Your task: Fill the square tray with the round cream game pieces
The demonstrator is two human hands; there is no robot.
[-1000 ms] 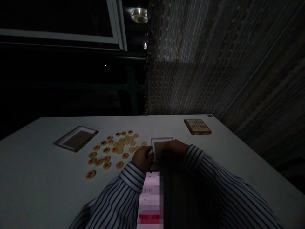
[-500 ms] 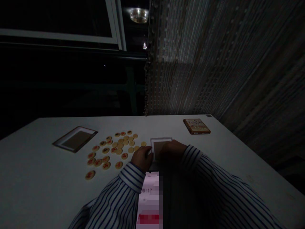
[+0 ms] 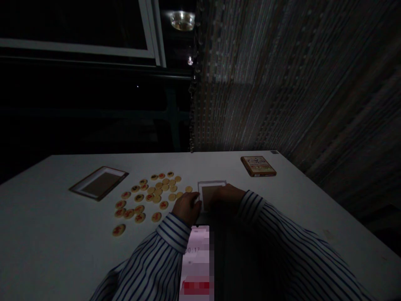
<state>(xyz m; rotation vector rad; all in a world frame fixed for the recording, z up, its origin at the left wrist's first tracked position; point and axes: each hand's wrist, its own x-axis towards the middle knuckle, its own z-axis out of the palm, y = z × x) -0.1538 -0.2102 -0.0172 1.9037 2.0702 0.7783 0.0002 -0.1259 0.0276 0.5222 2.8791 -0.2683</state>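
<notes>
A shallow open box tray [image 3: 212, 182] with pale walls and a brown floor lies before me on the white table. My left hand [image 3: 187, 209] pinches its left wall between thumb and fingers. Over the tray's right side, my right hand [image 3: 230, 196] reaches in with curled fingers; deep shadow hides the fingertips and whatever they hold. Just left of the tray lie several round Chinese chess pieces [image 3: 163, 205], some showing red or black characters, others plain side up. One plain chess piece [image 3: 188, 189] rests close to my left hand.
A second shallow tray, probably a box lid [image 3: 115, 172], stands open at the left. At the back right is a closed printed box [image 3: 258, 165]. A lit phone screen [image 3: 196, 259] shows below my hands. Behind the white table [image 3: 62, 234] hangs a string curtain [image 3: 244, 83].
</notes>
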